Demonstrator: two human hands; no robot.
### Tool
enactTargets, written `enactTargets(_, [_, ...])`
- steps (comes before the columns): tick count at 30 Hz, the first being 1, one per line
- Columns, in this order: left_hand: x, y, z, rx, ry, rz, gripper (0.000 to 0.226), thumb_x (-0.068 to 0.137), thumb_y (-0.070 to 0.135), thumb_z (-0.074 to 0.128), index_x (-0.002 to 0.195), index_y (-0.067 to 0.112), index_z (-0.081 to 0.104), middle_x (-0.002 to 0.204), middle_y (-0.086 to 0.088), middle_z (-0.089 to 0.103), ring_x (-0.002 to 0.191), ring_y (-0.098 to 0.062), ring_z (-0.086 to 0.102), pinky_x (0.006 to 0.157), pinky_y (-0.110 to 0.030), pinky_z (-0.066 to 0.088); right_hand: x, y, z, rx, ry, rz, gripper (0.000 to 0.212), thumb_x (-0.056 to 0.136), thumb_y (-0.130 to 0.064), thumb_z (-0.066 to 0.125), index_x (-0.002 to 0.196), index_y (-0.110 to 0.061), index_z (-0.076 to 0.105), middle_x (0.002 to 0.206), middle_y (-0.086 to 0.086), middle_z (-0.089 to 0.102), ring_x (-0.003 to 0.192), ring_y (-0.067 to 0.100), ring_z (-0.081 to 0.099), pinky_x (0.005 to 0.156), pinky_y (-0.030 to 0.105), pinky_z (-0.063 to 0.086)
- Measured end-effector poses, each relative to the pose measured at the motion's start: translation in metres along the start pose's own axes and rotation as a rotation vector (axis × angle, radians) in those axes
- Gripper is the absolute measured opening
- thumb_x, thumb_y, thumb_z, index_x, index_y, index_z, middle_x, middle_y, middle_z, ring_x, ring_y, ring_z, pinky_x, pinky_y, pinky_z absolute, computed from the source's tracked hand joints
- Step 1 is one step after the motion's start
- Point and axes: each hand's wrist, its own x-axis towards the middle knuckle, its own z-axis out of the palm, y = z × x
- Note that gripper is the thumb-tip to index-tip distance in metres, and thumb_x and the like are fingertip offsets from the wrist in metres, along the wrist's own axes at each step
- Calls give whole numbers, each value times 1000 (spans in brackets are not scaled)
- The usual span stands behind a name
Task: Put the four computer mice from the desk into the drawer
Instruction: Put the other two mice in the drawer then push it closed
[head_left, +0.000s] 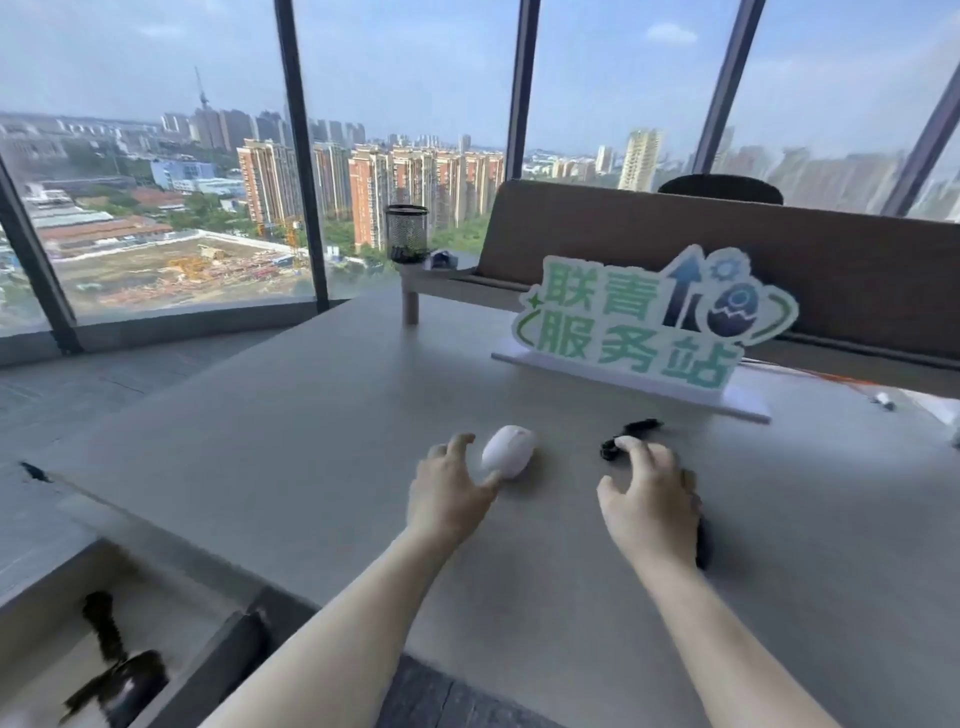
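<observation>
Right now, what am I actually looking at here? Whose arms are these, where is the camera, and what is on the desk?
There is no machine here: these are a person's two bare arms, filmed by a camera worn on their head, looking forward and down. The left hand is spread open, its thumb touching a white mouse on the grey desk. The right hand covers a black mouse, mostly hidden; whether it grips it, I cannot tell. A dark cable bundle lies just past its fingers. Behind stands a green sign. At lower left an open drawer already holds dark, blurred things.
</observation>
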Motion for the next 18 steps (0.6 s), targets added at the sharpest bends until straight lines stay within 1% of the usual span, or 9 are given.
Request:
enactTargets(2, [12,19,23,78,1,23,68,77,47,63,138,28,42,138,-10,50,125,-33,47,100,-39,42,7,26,-3,-126,-125,85,57,81,-31,64,135,-28,46,132,11,47,120,39,44,102,46,38])
enactTargets(4, [22,32,44,187,0,48,70,76,50,59,139,32,37,141,-9,46,126,-35,44,100,-40,40,10,47,-2,-186,-213,121,67,82,-37,63,143,-29,36,140,14,42,124,39,43,105,44,38])
enactTargets(7, [36,40,65,303,-3,63,67,80,48,56,141,31,35,136,-10,47,124,-35,43,100,-40,36,14,63,0,-154,-207,116,64,86,-29,60,145,-28,34,137,18,47,121,38,46,102,41,41])
enactTargets(10, [44,38,73,368,77,84,48,85,42,51,131,28,47,124,-13,55,117,-36,47,92,-39,38,15,68,-1,-104,-192,79,61,85,-21,59,142,-27,39,129,16,51,116,36,47,96,39,43])
enactTargets(12, [43,38,70,317,105,67,44,83,39,53,126,28,51,119,-13,56,113,-36,50,89,-39,40,16,64,-4,-39,-160,48,60,85,-18,61,141,-26,42,127,15,52,114,35,47,93,39,44])
enactTargets(14, [36,38,57,213,138,36,46,79,37,56,124,29,52,115,-12,55,109,-35,52,86,-38,41,14,50,-9,59,-132,7,60,85,-18,63,141,-26,42,127,13,51,116,33,46,91,38,44])
enactTargets(16, [26,33,33,117,198,20,46,77,37,58,122,29,53,112,-10,54,106,-33,52,83,-37,43,10,27,-15,169,-104,-67,58,85,-19,64,139,-27,44,127,11,52,118,30,46,91,35,43])
enactTargets(18, [11,20,0,32,265,2,45,77,36,60,121,30,53,111,-8,53,108,-30,51,80,-36,46,1,-5,-20,274,-67,-153,56,85,-19,65,137,-27,47,127,10,53,118,26,48,91,31,41])
